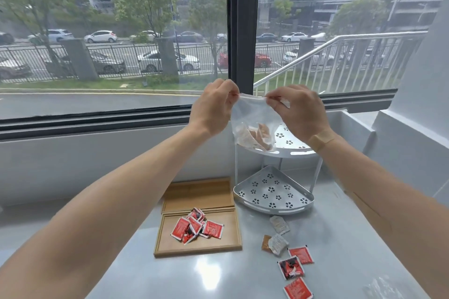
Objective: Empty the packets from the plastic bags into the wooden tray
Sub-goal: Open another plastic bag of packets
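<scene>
Clear plastic bag pinched by left hand and right hand, three red packets on table

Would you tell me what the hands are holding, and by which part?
Both the left hand and right hand pinch the plastic bag at its top edge.

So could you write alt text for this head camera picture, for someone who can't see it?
Left hand and right hand pinch the top of a clear plastic bag of pale packets, held up before a window. Below, on a grey counter, red sauce packets lie in a two-part wooden tray.
</scene>
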